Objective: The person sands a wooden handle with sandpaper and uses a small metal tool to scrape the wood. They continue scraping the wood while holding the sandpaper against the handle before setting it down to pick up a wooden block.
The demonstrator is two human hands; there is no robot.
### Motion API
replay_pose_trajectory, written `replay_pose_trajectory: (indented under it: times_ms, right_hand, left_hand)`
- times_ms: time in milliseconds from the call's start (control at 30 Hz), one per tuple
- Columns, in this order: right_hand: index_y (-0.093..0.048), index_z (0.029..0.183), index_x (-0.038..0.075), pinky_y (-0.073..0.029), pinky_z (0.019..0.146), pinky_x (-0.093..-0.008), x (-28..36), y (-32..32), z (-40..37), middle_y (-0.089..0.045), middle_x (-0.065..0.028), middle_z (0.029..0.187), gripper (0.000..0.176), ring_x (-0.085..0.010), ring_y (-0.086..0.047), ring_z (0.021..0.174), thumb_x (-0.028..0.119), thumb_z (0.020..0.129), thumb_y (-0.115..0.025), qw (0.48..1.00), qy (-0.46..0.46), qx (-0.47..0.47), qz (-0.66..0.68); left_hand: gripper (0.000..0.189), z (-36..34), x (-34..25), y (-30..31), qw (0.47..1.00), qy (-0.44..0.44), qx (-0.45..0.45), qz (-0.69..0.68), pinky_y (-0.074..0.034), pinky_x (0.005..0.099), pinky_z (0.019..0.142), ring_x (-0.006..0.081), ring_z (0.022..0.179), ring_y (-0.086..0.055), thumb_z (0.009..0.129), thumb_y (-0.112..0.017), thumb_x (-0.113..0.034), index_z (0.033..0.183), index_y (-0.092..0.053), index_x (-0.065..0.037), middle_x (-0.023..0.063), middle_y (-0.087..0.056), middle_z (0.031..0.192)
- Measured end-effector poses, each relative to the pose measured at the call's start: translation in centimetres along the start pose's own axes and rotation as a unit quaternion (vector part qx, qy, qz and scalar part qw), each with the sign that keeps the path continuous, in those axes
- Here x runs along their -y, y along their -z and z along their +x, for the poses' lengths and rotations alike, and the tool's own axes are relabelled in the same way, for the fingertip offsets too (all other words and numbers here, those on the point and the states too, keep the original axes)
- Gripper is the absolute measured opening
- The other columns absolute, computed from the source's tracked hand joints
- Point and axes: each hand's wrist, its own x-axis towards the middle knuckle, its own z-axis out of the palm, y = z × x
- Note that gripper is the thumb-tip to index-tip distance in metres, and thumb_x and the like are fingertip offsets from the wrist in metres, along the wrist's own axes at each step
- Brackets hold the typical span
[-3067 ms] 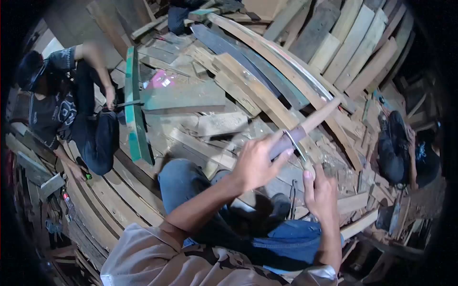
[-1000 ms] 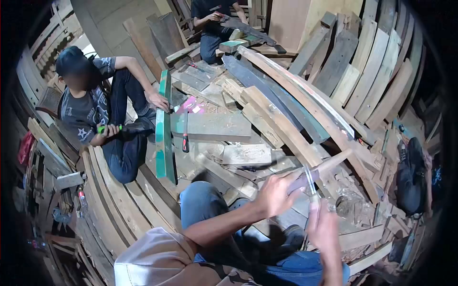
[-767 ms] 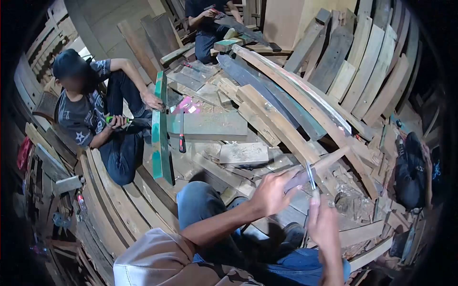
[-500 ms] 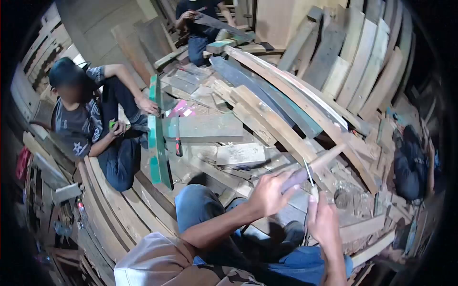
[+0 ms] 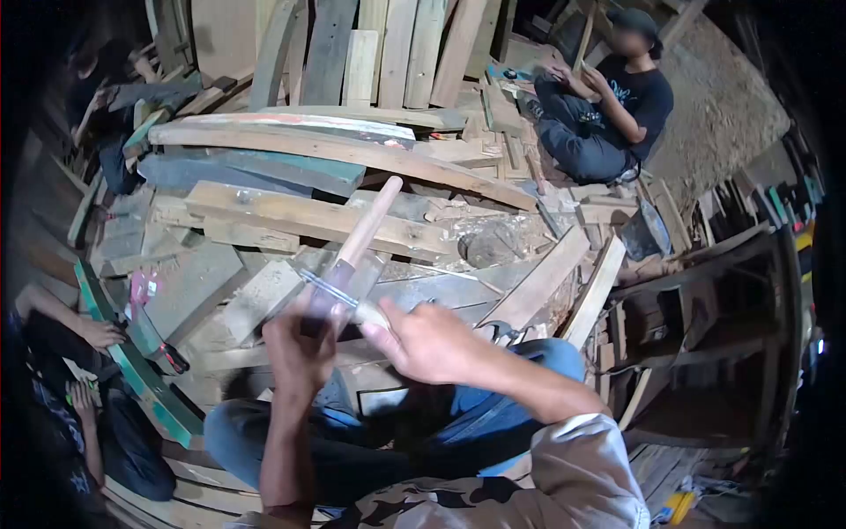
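My left hand [image 5: 301, 346] is closed round the dark lower part of a wooden stick [image 5: 368, 222], whose pale rounded end points up and away from me. My right hand [image 5: 423, 339] grips the light handle of a thin metal tool [image 5: 330, 288]. The tool's blade lies across the dark part of the stick, just above my left fingers. Both hands are over my lap, close together. Blur hides the exact shape of the blade and where it touches.
Planks [image 5: 317, 220] and wood scraps cover the floor ahead. A green-edged board [image 5: 132, 361] and a co-worker's hand [image 5: 101, 335] are at the left. Another person [image 5: 608, 106] sits at the upper right. A dark wooden rack [image 5: 696, 348] stands at the right.
The view has swung to the right, so the scene has shifted left. The stick now points more upright, and the tool has turned to lie across it from the right.
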Motion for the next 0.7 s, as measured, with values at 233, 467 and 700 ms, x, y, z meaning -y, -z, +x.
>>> replay_pose_trajectory:
  times_ms: [233, 467, 700]
  right_hand:
    - [-0.054, 0.109, -0.006, -0.052, 0.062, -0.0562, 0.1, -0.6, 0.8, -0.061, -0.0255, 0.06, 0.048, -0.0475, -0.063, 0.063, 0.039, 0.1, -0.042, 1.0, -0.014, -0.012, -0.021]
    - [-0.052, 0.109, -0.006, -0.052, 0.062, -0.0566, 0.2, -1.6, 0.6, -0.059, -0.0259, 0.058, 0.046, -0.0486, -0.063, 0.064, 0.038, 0.1, -0.043, 0.997, 0.019, -0.03, -0.063]
    - [-0.051, 0.112, -0.004, -0.051, 0.063, -0.0572, 0.6, -1.3, 0.8, -0.061, -0.027, 0.062, 0.045, -0.0494, -0.063, 0.065, 0.039, 0.099, -0.045, 1.0, 0.009, 0.006, -0.026]
  left_hand:
    - [0.034, 0.4, -1.5, 1.1, 0.99, -0.038, 0.004, 0.136, -0.048, 0.0297, 0.061, 0.0161, 0.062, -0.059, 0.08, -0.072, -0.007, 0.112, -0.064, 0.004, 0.0176, -0.064, 0.073]
    - [0.036, 0.3, -1.4, 1.7, 0.996, 0.009, 0.013, 0.084, -0.05, 0.0287, 0.067, 0.0137, 0.073, -0.062, 0.081, -0.071, -0.006, 0.112, -0.063, 0.008, 0.0158, -0.068, 0.081]
    - [0.032, 0.4, -1.0, 1.5, 0.996, 0.022, 0.004, 0.091, -0.051, 0.0314, 0.062, 0.0252, 0.065, -0.066, 0.081, -0.069, -0.005, 0.111, -0.063, 0.004, 0.0187, -0.066, 0.076]
